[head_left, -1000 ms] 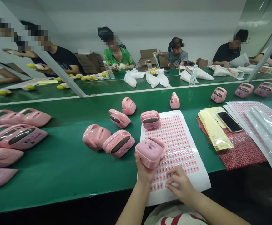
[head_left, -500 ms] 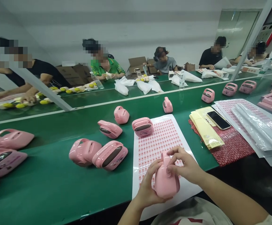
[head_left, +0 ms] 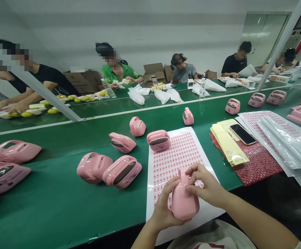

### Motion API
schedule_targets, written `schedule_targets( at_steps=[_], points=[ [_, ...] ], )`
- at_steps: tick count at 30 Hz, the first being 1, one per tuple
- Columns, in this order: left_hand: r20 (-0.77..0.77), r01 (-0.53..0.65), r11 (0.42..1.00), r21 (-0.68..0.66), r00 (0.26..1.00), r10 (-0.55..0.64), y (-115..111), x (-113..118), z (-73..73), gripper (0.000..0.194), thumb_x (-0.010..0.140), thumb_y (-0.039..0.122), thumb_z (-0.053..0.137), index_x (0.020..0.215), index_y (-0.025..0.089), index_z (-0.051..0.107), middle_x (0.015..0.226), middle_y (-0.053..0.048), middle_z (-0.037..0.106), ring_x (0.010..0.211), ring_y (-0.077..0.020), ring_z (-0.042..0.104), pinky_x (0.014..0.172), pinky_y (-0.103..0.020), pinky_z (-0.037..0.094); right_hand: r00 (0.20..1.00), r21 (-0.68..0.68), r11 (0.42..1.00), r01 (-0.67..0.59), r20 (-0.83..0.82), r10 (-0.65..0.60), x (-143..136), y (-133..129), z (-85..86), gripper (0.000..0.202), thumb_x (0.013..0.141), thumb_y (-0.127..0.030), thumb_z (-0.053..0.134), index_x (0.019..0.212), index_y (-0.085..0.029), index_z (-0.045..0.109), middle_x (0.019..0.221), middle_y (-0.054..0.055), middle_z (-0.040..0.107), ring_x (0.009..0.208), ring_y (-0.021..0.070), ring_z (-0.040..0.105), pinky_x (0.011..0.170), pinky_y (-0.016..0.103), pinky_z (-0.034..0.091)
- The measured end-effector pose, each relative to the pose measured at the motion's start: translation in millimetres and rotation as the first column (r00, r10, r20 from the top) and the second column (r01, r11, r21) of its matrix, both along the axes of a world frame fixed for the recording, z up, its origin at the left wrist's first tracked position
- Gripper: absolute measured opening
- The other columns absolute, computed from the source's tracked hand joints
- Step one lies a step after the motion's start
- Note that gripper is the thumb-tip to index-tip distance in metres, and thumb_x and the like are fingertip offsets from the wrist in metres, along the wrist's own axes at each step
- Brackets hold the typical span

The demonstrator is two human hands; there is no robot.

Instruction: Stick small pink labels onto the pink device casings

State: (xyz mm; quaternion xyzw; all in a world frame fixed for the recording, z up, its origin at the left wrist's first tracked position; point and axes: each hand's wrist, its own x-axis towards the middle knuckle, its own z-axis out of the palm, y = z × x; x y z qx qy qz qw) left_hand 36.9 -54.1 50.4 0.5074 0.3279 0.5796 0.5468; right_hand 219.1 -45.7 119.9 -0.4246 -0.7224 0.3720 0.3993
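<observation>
A pink plastic casing with a handle is held upright over the near part of a white sticker sheet. My left hand wraps round its left side and underside. The bent fingers of my right hand press on the casing at the foot of its handle; whether a sticker is under the fingertips cannot be made out. Another pink casing with a dark window stands on the sheet's far left corner. Left of the sheet, a pink casing leans close to another one.
More pink casings lie at the far left. On the right are a phone, yellow paper, red bubble wrap and plastic-covered sheets. Several people sit across the green table, beyond slanted metal posts.
The view has shifted slightly. My hands keep nearly the same hold on the casing. Across the table, the hands of the person in green and of the person at the left have moved.
</observation>
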Motion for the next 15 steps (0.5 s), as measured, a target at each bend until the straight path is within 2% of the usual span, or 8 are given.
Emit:
schedule_targets(
  at_steps=[4,8,12,15],
  points=[
    [-0.113,-0.01,0.997,0.078,0.993,0.019,0.8,-0.2,0.9,0.088,0.021,-0.008,0.076,0.101,0.027,0.067,0.114,-0.01,0.06,0.114,-0.0401,0.044,0.103,-0.054,0.022,0.999,-0.033,0.999,-0.039,0.015,0.04,0.9,2.8,9.9,0.011,0.074,-0.018,0.063,0.065,-0.02,0.058,0.094,0.002,0.053,0.093,0.0168,0.056,0.076,0.03,0.051],
    [-0.157,-0.001,0.994,0.111,0.987,0.018,0.8,-0.2,2.9,0.088,0.021,-0.007,0.077,0.102,0.028,0.067,0.114,-0.009,0.059,0.113,-0.0394,0.046,0.102,-0.053,0.025,0.994,0.018,0.997,-0.074,0.086,0.073,1.5,5.0,16.0,0.011,0.075,-0.014,0.06,0.066,-0.02,0.058,0.093,0.002,0.053,0.088,0.015,0.056,0.079,0.031,0.05],
    [-0.117,0.003,0.997,0.079,0.993,0.006,0.9,-2.1,-2.7,0.088,0.022,-0.007,0.076,0.102,0.029,0.067,0.116,-0.009,0.058,0.114,-0.0409,0.043,0.103,-0.056,0.022,0.985,0.12,0.99,-0.079,0.16,0.06,2.0,2.2,12.0,0.009,0.078,-0.014,0.057,0.072,-0.021,0.06,0.094,0.003,0.054,0.09,0.0159,0.057,0.08,0.031,0.05],
    [-0.165,0.037,0.989,0.14,0.986,-0.014,1.5,-4.2,-8.3,0.096,0.025,-0.005,0.077,0.111,0.035,0.06,0.12,-0.007,0.056,0.114,-0.0406,0.043,0.1,-0.058,0.025,0.974,0.282,0.956,-0.078,0.225,0.013,2.3,-4.2,1.9,0.007,0.081,-0.02,0.055,0.085,-0.021,0.061,0.102,0.006,0.055,0.095,0.0172,0.056,0.08,0.031,0.05]
  ],
)
